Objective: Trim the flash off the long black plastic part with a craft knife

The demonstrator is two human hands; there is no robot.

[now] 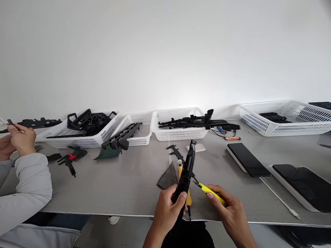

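Note:
My left hand (167, 210) is wrapped around a long black plastic part (187, 169), tilted upward with its ribbed side showing. My right hand (230, 206) grips a yellow-handled knife (210, 193). Its thin tip points left, at the edge of the black part; whether it touches cannot be made out. Behind the part lies a yellow-handled tool with a black cord (189, 199), partly hidden. A dark grey piece of cloth or abrasive sheet (167, 177) lies beside it. Farther back are a black caliper (175, 152) and a small white block (200, 147).
White baskets with black plastic parts line the wall: one at left (110, 132), a small one (144, 140), one in the middle (180, 134), one at right (255, 124). Two dark-screened devices (247, 160) (309, 186) and a white cable (280, 199) lie at right. A co-worker's sleeve (31, 181) reaches in at left.

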